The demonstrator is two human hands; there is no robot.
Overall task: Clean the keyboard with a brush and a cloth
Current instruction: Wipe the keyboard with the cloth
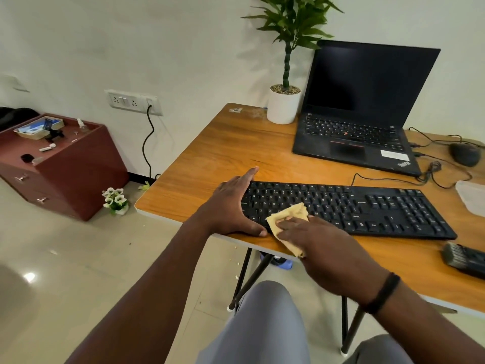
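On the wooden worktop (223,151), a black keyboard (367,208) lay along the near edge, long side running left to right. The left hand (231,206) was clamped over the keyboard's left end, fingers (249,174) spread wide and flat, thumb along the near edge, palm touching the keyboard and the worktop beside it; it pinned the keyboard rather than gripped it. The right hand (322,248) pressed a yellow cloth (288,216) onto the near-left keys, fingers laid mostly flat on the cloth with the fabric bunched under them; part of the cloth hung toward the near edge of the worktop under the palm. A black band (383,292) sat on the right wrist.

A dark brush (464,258) lay on the worktop at near right, apart from both hands, just beyond the keyboard's right end toward the near side. Farther back an open black laptop (367,106) stood with a dark screen, a white potted plant (284,103) just left of it. A black mouse (465,153) and loose cables (430,169) sat at far right. A pale container (472,198) showed at the right frame edge, contents unclear.

Off the worktop to the left, a maroon drawer cabinet (65,164) stood against the wall with small clutter on top, a little flower pot (115,200) on the floor beside it. Grey trouser knees (265,324) showed at the bottom.
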